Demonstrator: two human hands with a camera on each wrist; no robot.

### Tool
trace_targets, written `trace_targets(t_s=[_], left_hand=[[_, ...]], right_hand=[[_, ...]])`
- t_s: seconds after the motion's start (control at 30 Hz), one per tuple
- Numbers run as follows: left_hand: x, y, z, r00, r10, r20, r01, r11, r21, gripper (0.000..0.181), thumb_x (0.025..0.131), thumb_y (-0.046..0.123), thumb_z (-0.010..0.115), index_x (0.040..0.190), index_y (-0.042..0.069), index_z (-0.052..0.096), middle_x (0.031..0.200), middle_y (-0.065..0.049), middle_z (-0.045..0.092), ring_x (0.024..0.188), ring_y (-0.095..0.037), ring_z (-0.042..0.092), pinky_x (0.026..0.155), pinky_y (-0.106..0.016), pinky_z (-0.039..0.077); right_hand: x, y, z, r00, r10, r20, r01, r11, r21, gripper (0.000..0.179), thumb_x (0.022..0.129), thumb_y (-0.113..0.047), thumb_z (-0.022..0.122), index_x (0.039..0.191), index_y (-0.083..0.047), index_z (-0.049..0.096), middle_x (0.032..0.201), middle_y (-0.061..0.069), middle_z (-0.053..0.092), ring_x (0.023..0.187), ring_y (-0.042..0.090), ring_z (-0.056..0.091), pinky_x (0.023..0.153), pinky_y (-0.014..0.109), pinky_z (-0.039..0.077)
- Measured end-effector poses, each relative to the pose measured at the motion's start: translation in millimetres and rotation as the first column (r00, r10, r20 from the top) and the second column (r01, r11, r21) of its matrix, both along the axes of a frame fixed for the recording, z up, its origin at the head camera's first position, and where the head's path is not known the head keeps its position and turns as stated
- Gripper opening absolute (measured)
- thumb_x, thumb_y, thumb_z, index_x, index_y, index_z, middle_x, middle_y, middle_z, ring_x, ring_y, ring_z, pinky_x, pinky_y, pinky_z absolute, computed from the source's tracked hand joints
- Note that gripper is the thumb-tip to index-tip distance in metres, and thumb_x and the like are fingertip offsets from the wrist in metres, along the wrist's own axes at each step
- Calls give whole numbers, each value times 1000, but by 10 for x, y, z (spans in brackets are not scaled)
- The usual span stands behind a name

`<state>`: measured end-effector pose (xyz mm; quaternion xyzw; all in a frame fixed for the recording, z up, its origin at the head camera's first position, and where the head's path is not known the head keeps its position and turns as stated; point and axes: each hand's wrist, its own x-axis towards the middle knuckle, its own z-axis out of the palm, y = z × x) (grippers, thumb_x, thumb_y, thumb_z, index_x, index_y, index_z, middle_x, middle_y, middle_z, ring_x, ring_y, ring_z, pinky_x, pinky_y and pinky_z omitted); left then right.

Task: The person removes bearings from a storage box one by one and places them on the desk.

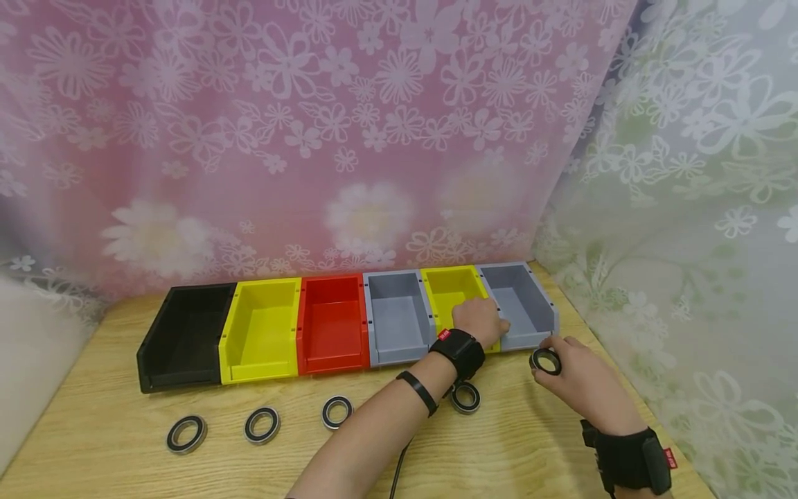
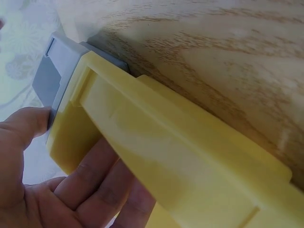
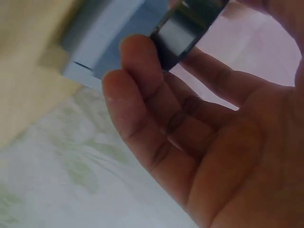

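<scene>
My right hand (image 1: 582, 381) pinches a ball bearing (image 1: 545, 361), a black-faced ring with a metal rim, just in front of the right-end grey bin (image 1: 526, 339). In the right wrist view the bearing (image 3: 178, 35) is held at the fingertips, seen edge-on. My left hand (image 1: 479, 322) is at the neighbouring yellow bin (image 1: 451, 277). The left wrist view shows its thumb against the edge by the grey bin (image 2: 66, 54) and its fingers inside the yellow bin (image 2: 156, 137), partly hidden behind the front wall.
Left of these stand a grey bin (image 1: 399, 357), a red bin (image 1: 333, 364), a yellow bin (image 1: 260, 373) and a black bin (image 1: 181, 380). Bearings lie along the wooden table (image 1: 299, 471): one bearing (image 1: 465, 409) under the left wrist, others (image 1: 262, 436) further left. Floral curtains (image 1: 374, 138) hang behind.
</scene>
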<state>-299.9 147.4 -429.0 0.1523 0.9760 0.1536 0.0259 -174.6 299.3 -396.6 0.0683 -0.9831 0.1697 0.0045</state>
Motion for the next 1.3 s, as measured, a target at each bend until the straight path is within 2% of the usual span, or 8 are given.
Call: trace_targets(t_s=[0.2, 0.43, 0.73, 1.1, 1.3], left_hand=[[4, 1, -12, 1000, -7, -18, 7, 1000, 5, 52, 96, 52, 68, 56, 18, 61, 47, 3, 41, 46, -14, 50, 44, -29, 35], [-12, 7, -26, 1000, -14, -2, 14, 1000, 11, 55, 96, 52, 68, 54, 18, 58, 47, 3, 37, 45, -14, 49, 44, -29, 34], [-27, -2, -43, 1000, -28, 14, 27, 999, 17, 58, 97, 52, 67, 53, 17, 52, 45, 3, 35, 44, -14, 48, 43, -28, 34], [5, -4, -36, 1000, -13, 18, 13, 1000, 5, 58, 97, 53, 67, 53, 17, 53, 46, 3, 34, 45, -15, 49, 44, -28, 33], [-2, -11, -41, 1000, -18, 19, 18, 1000, 15, 58, 96, 53, 67, 53, 17, 53, 46, 3, 33, 44, -15, 47, 44, -29, 33]], right_hand=[[11, 42, -219, 997, 19, 72, -18, 1000, -3, 36, 89, -21, 80, 113, 0, 64, 98, 11, 67, 80, 22, 66, 67, 41, 53], [11, 47, -349, 994, -4, 112, 2, 1000, 16, 34, 87, -22, 79, 111, 0, 66, 96, 10, 66, 77, 19, 62, 67, 41, 51], [18, 37, -394, 987, -2, 160, 2, 1000, -1, 34, 89, -21, 77, 113, 1, 64, 79, 2, 55, 64, 17, 47, 61, 37, 40], [-10, 30, -485, 986, -3, 168, 1, 1000, 9, 32, 86, -20, 79, 107, 0, 65, 80, 2, 57, 66, 16, 48, 63, 36, 42], [-3, 27, -520, 992, 6, 124, -10, 999, 30, 34, 84, -21, 82, 106, 0, 66, 87, 5, 62, 71, 15, 53, 65, 38, 47]])
